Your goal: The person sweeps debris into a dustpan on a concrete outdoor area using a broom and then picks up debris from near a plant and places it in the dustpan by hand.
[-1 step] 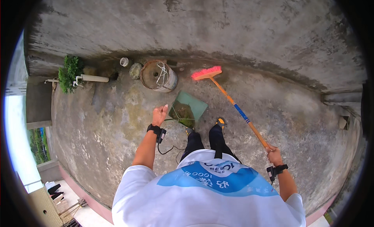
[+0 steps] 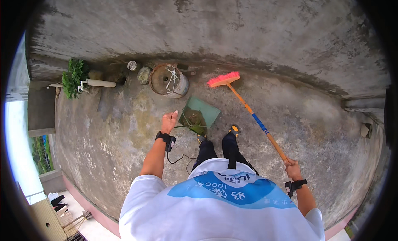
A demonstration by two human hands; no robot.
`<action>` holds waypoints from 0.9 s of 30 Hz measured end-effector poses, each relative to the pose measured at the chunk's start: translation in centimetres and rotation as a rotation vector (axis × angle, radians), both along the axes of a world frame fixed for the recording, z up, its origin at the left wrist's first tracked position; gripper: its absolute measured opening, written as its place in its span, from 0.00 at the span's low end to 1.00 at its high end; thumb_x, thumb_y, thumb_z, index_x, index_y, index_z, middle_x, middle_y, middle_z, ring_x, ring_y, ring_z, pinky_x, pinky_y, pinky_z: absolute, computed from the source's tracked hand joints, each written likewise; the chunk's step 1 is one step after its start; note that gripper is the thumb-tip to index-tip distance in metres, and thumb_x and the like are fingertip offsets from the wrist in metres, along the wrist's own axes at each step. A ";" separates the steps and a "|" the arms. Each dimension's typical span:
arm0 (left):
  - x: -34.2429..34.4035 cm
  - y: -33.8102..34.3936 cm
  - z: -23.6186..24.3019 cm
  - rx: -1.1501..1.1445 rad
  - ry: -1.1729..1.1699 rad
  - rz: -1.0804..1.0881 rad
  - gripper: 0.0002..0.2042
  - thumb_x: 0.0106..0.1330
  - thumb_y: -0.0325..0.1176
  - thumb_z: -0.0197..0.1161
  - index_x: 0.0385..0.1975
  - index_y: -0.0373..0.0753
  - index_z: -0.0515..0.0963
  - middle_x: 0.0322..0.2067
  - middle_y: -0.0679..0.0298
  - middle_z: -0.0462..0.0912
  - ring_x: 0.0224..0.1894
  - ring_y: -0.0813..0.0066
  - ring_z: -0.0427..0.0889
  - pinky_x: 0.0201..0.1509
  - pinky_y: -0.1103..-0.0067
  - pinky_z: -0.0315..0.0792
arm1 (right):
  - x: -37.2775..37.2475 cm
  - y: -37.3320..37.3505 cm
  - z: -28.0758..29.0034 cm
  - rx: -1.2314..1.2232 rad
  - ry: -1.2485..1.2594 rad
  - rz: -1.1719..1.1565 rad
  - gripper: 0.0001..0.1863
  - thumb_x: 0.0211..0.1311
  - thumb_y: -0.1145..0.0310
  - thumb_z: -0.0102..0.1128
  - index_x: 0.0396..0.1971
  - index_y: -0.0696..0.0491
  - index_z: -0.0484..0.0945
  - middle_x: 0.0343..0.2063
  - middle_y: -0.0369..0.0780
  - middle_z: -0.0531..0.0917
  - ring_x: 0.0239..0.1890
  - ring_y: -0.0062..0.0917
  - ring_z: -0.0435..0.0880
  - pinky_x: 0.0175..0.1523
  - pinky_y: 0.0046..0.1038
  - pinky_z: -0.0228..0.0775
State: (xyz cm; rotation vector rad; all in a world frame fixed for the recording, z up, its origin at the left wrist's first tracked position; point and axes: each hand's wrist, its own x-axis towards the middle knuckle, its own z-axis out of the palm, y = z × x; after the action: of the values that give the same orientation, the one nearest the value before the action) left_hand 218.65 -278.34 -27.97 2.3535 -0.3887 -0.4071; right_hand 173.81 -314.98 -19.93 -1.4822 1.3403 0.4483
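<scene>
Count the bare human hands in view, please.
2: the left hand beside the green square dustpan; the right hand gripping the orange-and-blue broom handle.

Open-air concrete yard or terrace: stained wall, weathered floor, leafy plant (sky at left).

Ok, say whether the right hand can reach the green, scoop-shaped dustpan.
Probably not: the right hand is closed around the long, pink-bristled orange broom, and the dustpan is over nearer the left hand.

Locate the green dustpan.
In the head view, the green dustpan is near the centre, just right of the left hand, between the bucket and the shoes.
</scene>
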 end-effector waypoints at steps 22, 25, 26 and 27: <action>0.3 -8.2 -2.4 0.159 0.022 -0.117 0.20 0.55 0.47 0.49 0.18 0.32 0.71 0.16 0.48 0.68 0.22 0.54 0.68 0.28 0.69 0.63 | -2.4 0.7 8.0 0.218 0.015 -0.204 0.17 0.55 0.68 0.48 0.47 0.47 0.68 0.08 0.30 0.64 0.06 0.11 0.57 0.08 0.16 0.47; -0.1 -9.7 -3.9 0.175 0.017 -0.119 0.19 0.55 0.46 0.48 0.18 0.33 0.72 0.19 0.46 0.71 0.27 0.49 0.71 0.31 0.66 0.64 | -4.4 2.6 9.9 0.208 -0.035 -0.273 0.17 0.56 0.66 0.47 0.47 0.50 0.66 0.09 0.31 0.65 0.06 0.12 0.58 0.09 0.16 0.48; -0.3 -10.3 -4.3 0.177 0.023 -0.117 0.19 0.55 0.45 0.48 0.18 0.33 0.73 0.20 0.46 0.72 0.28 0.49 0.72 0.32 0.66 0.64 | -4.6 2.9 9.9 0.180 -0.024 -0.277 0.18 0.56 0.66 0.47 0.48 0.49 0.66 0.09 0.31 0.65 0.06 0.12 0.58 0.09 0.16 0.48; -0.4 -10.8 -5.4 0.174 0.029 -0.120 0.19 0.55 0.45 0.48 0.18 0.33 0.73 0.20 0.46 0.72 0.28 0.49 0.72 0.32 0.66 0.64 | -4.6 3.4 10.0 0.152 -0.013 -0.280 0.18 0.57 0.65 0.46 0.48 0.49 0.65 0.09 0.31 0.65 0.06 0.12 0.58 0.09 0.16 0.49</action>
State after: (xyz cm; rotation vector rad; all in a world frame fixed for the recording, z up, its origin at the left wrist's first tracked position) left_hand 218.28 -289.13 -33.32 2.4969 -0.4995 -0.5510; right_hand 169.22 -311.58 -9.91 -1.1504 1.4448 0.3507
